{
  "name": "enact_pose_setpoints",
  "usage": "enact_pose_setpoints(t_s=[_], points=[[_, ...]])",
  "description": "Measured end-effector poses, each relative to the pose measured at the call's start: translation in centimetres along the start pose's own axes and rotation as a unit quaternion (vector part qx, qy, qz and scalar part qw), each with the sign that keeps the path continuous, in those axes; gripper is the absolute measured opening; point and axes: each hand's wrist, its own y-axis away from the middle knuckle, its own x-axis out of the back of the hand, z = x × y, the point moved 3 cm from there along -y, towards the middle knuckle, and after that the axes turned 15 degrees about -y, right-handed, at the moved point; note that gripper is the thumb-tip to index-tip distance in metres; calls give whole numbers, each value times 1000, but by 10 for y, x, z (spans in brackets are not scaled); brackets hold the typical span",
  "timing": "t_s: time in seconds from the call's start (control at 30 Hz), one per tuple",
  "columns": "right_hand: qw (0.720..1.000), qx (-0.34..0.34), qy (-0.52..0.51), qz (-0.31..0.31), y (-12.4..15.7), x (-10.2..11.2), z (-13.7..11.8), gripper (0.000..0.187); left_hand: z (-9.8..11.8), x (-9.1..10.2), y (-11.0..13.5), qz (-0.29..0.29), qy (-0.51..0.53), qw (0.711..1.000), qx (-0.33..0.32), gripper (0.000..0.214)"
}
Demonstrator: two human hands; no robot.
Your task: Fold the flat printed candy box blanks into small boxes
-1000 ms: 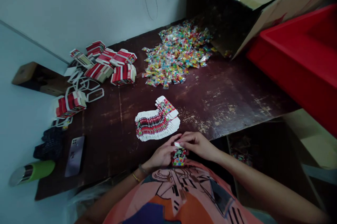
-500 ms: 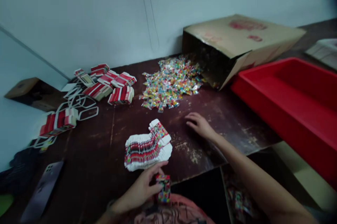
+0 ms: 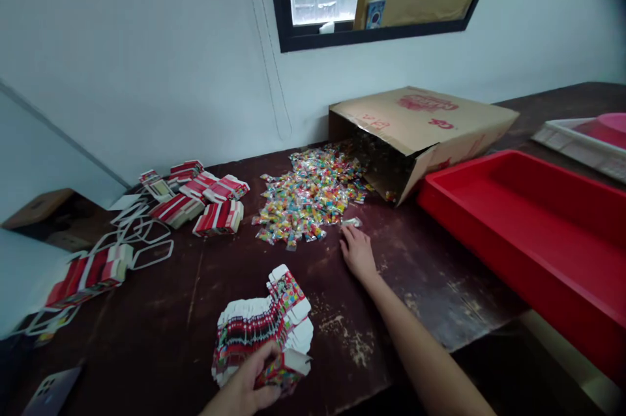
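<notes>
My left hand (image 3: 249, 385) is closed around a small folded printed carton (image 3: 283, 369) at the near edge of the dark wooden table (image 3: 415, 272). It rests beside a fanned stack of flat printed cartons (image 3: 261, 325). My right hand (image 3: 358, 252) is stretched forward, palm down, fingers flat on the table. Its fingertips lie just short of a single loose packet (image 3: 351, 222) at the near right edge of a heap of small colourful wrapped sweets (image 3: 308, 197). The right hand holds nothing.
A cardboard box (image 3: 420, 129) lies on its side, open toward the sweets. A red plastic tray (image 3: 528, 220) fills the right side. Bundles of red and white flat cartons (image 3: 195, 197) and white bands sit at the left. A phone (image 3: 46, 393) lies at the near left corner.
The camera has tilted up, bringing a window into view. My right hand left the small carton and reached forward to the sweets. My left hand kept the carton and stayed near the fanned stack.
</notes>
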Motion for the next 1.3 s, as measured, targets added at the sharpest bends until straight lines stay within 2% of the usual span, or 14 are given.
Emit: enact_pose_setpoints(t_s=[0.13, 0.23, 0.3, 0.37, 0.5, 0.63, 0.77, 0.83, 0.93, 1.0, 1.1, 1.17, 1.23, 1.3], points=[[1000, 14, -1, -26, 91, 5, -19, 38, -12, -21, -14, 26, 33, 999, 30, 50], [999, 16, -29, -16, 123, 16, -28, 39, -12, -38, -23, 2, 40, 998, 38, 44], [998, -5, -60, 6, 119, 19, -30, 44, -8, -47, -29, 0, 48, 998, 38, 41], [994, -37, -103, 7, 101, 18, -30, 47, -3, -53, -34, 11, 49, 998, 32, 41], [979, -53, -192, -45, 75, 13, -37, 28, 4, -52, -38, 51, 56, 997, 12, 39], [954, -68, -278, -86, 98, 18, -66, 28, 1, -42, -34, 79, 80, 993, 22, 36], [890, -62, -436, -119, 129, 28, -113, 26, -6, -44, -33, 59, 77, 995, 32, 38], [872, -34, -471, -130, 134, 29, -131, 27, -8, -50, -35, 38, 60, 997, 23, 36], [879, -28, -461, -120, 135, 30, -135, 19, -9, -55, -35, 41, 50, 998, 14, 32], [898, -28, -429, -91, 137, 36, -130, 15, -8, -54, -34, 55, 57, 997, 13, 31], [944, 43, -311, -98, 143, 50, -128, 12, -6, -51, -32, 66, 50, 997, 5, 42], [955, 75, -262, -115, 147, 56, -130, 15, -6, -47, -32, 80, 43, 996, -6, 49], [954, 48, -283, -90, 150, 59, -129, 19, -7, -45, -33, 96, 49, 994, -17, 48], [929, -34, -366, -43, 153, 57, -124, 18, -9, -43, -34, 101, 70, 992, -20, 56]])
